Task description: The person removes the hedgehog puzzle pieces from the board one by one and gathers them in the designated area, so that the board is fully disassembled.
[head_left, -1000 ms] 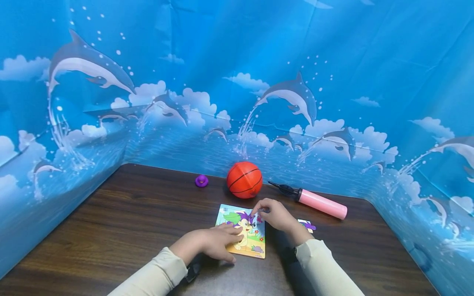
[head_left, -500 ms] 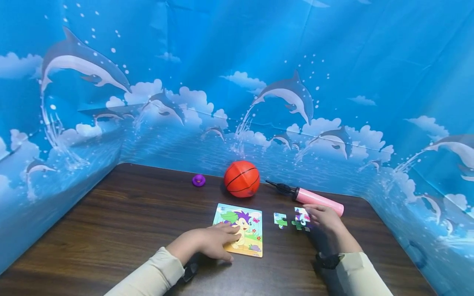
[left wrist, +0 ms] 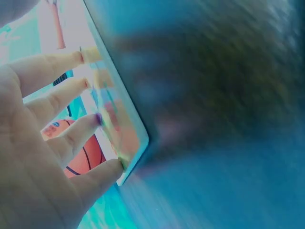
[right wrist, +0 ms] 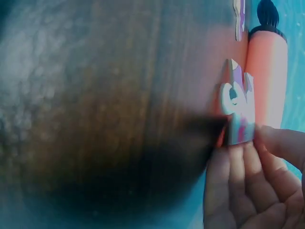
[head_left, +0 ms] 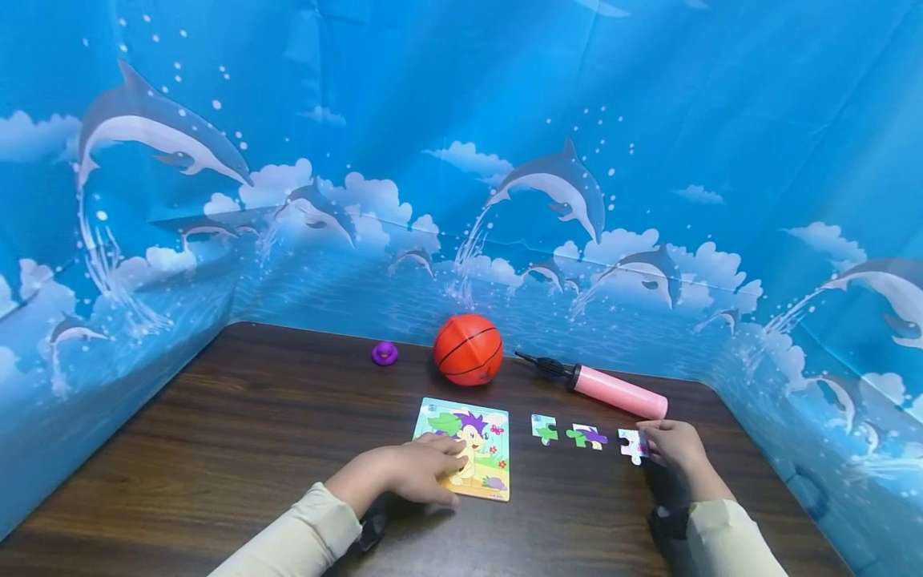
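My left hand (head_left: 411,471) lies with spread fingers on the lower left of a square picture puzzle (head_left: 497,439) showing a purple-haired hedgehog. In the left wrist view, the fingertips (left wrist: 88,121) press on the puzzle's face near its edge. Off to the right, my right hand (head_left: 681,449) pinches a white jigsaw piece (head_left: 633,445) by its right edge, between thumb and fingers. The right wrist view has this jigsaw piece (right wrist: 242,112) close over the table, an eye and pink marks on it. Left of it lie a green-and-purple jigsaw piece (head_left: 587,437) and a pale-blue-and-green jigsaw piece (head_left: 545,429).
Behind the puzzle sits an orange toy basketball (head_left: 469,350), with a purple rubber duck (head_left: 385,353) to its left. A pink hand pump (head_left: 620,391) lies behind the jigsaw pieces. A blue dolphin-print curtain (head_left: 404,160) borders the dark wooden table (head_left: 303,401).
My right hand has gone from the puzzle's upper right corner to the right side, carrying the white piece past the other two, which now show fully. My left hand stays put.
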A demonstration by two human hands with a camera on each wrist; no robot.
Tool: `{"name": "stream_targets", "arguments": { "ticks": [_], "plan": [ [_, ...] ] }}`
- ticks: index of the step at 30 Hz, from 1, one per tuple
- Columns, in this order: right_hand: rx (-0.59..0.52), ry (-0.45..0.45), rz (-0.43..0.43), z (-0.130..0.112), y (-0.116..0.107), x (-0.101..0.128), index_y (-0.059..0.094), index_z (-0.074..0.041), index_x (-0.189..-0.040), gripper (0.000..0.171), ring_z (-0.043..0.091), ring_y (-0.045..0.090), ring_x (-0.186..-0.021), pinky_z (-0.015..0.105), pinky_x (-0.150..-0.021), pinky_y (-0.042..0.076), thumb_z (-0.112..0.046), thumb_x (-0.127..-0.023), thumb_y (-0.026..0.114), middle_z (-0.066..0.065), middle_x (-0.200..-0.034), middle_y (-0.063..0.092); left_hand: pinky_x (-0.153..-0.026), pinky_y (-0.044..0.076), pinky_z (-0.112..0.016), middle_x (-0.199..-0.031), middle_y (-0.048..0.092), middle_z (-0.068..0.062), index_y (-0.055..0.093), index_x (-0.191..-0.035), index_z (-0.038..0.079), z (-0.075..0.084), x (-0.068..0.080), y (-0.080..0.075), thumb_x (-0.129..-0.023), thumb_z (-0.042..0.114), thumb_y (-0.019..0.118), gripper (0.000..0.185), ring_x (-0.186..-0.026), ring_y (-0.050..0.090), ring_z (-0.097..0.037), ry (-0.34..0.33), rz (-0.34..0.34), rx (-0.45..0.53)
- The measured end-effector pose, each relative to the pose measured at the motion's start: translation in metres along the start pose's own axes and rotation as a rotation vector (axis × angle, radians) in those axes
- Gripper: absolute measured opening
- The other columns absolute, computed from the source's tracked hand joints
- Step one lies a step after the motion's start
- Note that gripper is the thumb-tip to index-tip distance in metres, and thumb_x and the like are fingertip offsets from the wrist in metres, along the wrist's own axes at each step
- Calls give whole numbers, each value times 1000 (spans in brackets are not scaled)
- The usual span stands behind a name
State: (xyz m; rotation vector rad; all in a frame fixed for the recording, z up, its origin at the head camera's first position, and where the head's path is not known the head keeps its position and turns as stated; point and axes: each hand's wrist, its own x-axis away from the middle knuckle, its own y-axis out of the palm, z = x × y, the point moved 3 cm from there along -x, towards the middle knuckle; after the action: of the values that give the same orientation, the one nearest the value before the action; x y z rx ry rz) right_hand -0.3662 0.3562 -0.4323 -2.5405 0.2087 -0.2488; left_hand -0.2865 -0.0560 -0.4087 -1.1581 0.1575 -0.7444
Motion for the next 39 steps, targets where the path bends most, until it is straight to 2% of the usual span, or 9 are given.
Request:
{"name": "stream_targets", "arguments": {
  "ticks": [5, 9, 14, 17, 19, 23, 29, 34, 39],
  "plan": [
    [206, -40, 64, -12, 5, 3, 58, 16, -121, 44, 38, 62, -92, 52, -84, 55, -22, -100, 53, 33, -110, 62, -115, 30, -48, -154, 40, -2, 56, -142, 14, 1, -1, -2, -91, 41, 68, 59, -143, 30, -26, -9, 10, -12],
    [311, -103, 95, -26, 20, 8, 62, 12, -118, 44, 36, 58, -86, 49, -74, 50, -28, -100, 53, 27, -99, 64, -111, 35, -46, -145, 49, -4, 59, -138, 10, -3, -2, -4, -91, 36, 68, 54, -135, 39, -26, 5, 58, 26],
    [315, -248, 71, -57, 61, 15, 70, 4, -110, 31, 26, 61, -80, 41, -69, 51, -22, -98, 59, 19, -99, 70, -113, 30, -53, -146, 48, -11, 54, -141, 7, -17, -6, -8, -92, 27, 69, 56, -138, 39, -32, 21, 200, 136],
    [313, -303, 13, -82, 96, 21, 72, -3, -107, 21, 24, 61, -80, 41, -70, 53, -19, -97, 62, 15, -101, 70, -112, 25, -63, -154, 41, -12, 48, -146, 8, -30, -7, -13, -90, 27, 72, 64, -142, 32, -37, -27, 274, 158],
    [318, -321, -56, -99, 121, 27, 73, -8, -106, 17, 23, 61, -81, 41, -70, 55, -18, -96, 65, 11, -103, 69, -111, 23, -67, -157, 36, -11, 47, -148, 10, -40, -8, -16, -88, 28, 75, 69, -144, 27, -39, -76, 291, 153],
    [367, -398, -233, -132, 170, 46, 74, -15, -104, 14, 21, 60, -89, 39, -73, 55, -20, -91, 72, 4, -102, 65, -112, 19, -68, -160, 31, -9, 45, -150, 12, -59, -8, -20, -83, 34, 80, 78, -148, 19, -38, -138, 248, 118],
    [452, -485, -437, -159, 219, 71, 73, -14, -113, 35, 19, 57, -86, 41, -75, 53, -22, -81, 83, 4, -97, 65, -113, 17, -68, -163, 24, -11, 42, -152, 13, -71, -11, -20, -81, 38, 82, 85, -149, 16, -40, -114, 161, 71],
    [511, -458, -462, -164, 236, 80, 71, -18, -122, 51, 19, 52, -87, 44, -79, 52, -28, -75, 87, 5, -103, 59, -112, 18, -69, -161, 27, -11, 45, -150, 11, -69, -11, -19, -80, 40, 82, 85, -148, 20, -38, -136, 144, 35],
    [565, -468, -431, -169, 240, 80, 72, -22, -121, 51, 20, 53, -87, 46, -79, 52, -32, -73, 89, 7, -105, 58, -112, 14, -70, -159, 32, -10, 48, -148, 10, -63, -12, -20, -79, 46, 81, 85, -148, 22, -38, -175, 157, -2]
  ]
}}
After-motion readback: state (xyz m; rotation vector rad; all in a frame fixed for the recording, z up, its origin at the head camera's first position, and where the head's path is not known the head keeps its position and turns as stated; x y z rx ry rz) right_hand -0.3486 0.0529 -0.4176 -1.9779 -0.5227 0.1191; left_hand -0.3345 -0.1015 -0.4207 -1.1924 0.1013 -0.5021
